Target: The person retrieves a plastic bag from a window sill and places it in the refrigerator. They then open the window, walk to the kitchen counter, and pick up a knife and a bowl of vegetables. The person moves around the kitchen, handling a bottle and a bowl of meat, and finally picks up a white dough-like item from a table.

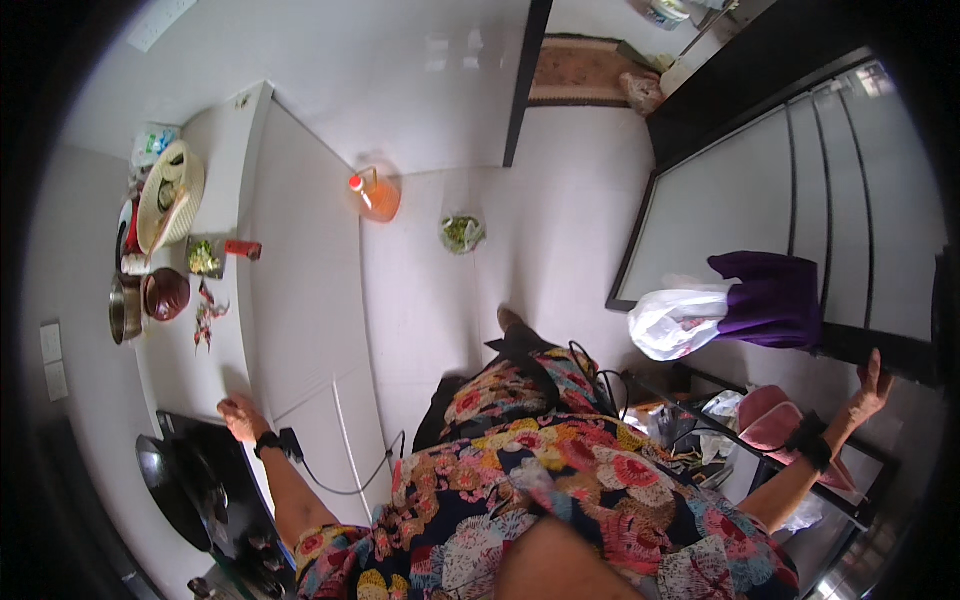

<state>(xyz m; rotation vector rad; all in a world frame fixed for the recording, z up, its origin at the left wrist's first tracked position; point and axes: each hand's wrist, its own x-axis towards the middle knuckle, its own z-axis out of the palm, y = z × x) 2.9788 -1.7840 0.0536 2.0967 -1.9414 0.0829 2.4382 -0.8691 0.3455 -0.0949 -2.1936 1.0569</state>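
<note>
My left hand (244, 418) rests at the front edge of the white counter (259, 150), beside the black gas stove (244, 480). Its fingers are curled; whether anything is inside them is hidden. On my other side, my right hand (874, 386) touches the dark edge of a glass-panelled door (720, 202), fingers apart. Near that hand a purple cloth (776, 300) hangs over the door, with a white plastic bag (675, 322) beside it. Several dried red chillies (208, 315) lie on the counter beyond my left hand.
A dark wok (169, 487) sits on the stove. Along the counter are a cream basket (171, 195), a brown pot (166, 294) and a metal bowl (125, 307). An orange-filled jug (376, 199) and a bag of greens (462, 232) stand on the floor. A rack (750, 442) is at right.
</note>
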